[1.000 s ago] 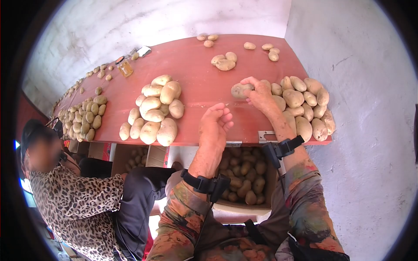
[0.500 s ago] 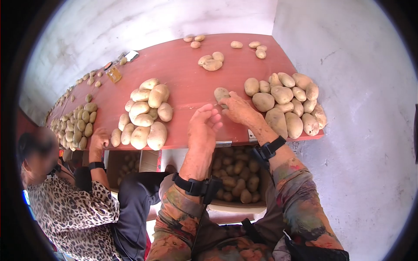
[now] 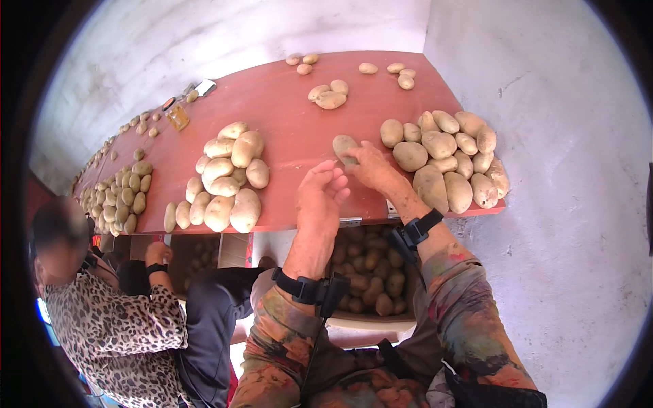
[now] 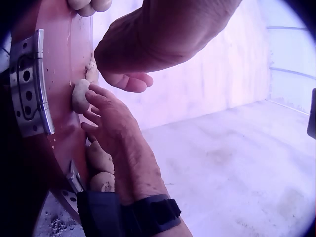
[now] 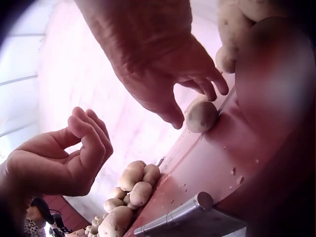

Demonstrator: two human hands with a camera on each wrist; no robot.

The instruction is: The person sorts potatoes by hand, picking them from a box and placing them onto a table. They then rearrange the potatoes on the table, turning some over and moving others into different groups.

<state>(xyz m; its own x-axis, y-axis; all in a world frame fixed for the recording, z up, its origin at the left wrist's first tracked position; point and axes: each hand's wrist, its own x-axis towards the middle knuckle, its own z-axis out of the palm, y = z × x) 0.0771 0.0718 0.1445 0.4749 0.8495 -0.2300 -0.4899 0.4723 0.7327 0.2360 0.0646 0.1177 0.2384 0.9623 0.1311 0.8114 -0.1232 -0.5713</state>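
My right hand (image 3: 374, 166) reaches over a single potato (image 3: 345, 149) near the middle of the table. In the right wrist view its fingertips (image 5: 210, 94) touch the top of that potato (image 5: 201, 117), and the thumb is spread to one side. My left hand (image 3: 320, 197) is raised just left of it, loosely curled and holding nothing; the right wrist view shows this hand (image 5: 64, 158) too. A pile of potatoes (image 3: 439, 145) lies right of my right hand, and another group (image 3: 218, 168) lies left of my left hand.
Small groups of potatoes (image 3: 330, 100) lie farther back on the red table (image 3: 272, 88). A jar (image 3: 177, 115) stands at the back left. Below the edge is a box of potatoes (image 3: 373, 289). A person in a leopard-print top (image 3: 115, 319) sits at the left.
My right hand and its potato have shifted left, away from the right pile. The seated person's hand came to the table edge, then drew back; one more potato lies at the middle group's left end.
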